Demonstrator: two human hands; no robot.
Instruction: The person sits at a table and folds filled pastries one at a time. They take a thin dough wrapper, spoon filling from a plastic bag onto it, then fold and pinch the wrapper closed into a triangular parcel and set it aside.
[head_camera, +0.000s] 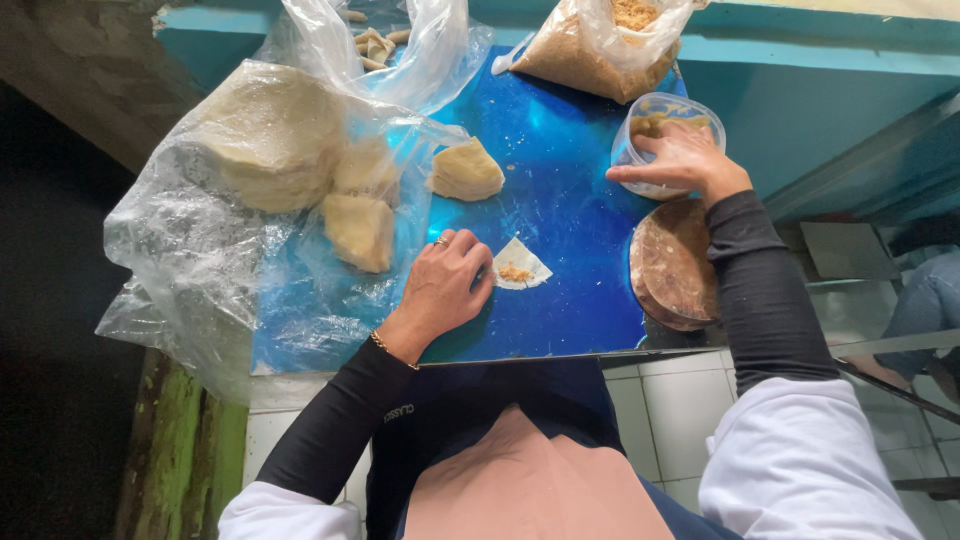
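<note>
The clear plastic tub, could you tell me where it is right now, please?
In the head view the clear plastic tub stands at the right of the blue tabletop, under the right hand, between the bag of crumbs and the round brown lid.

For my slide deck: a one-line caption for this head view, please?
Left hand pins a filled wrapper on the blue table; right hand dips into a clear tub.

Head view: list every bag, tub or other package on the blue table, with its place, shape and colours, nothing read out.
Large clear plastic bag: left side, crumpled, holding pale round wrapper stacks.
Second clear bag: top centre, open, small pale pieces inside.
Clear bag of brown crumbs: top right, bulging.
Clear round tub: right edge, under the right hand.
No signs or screens.
</note>
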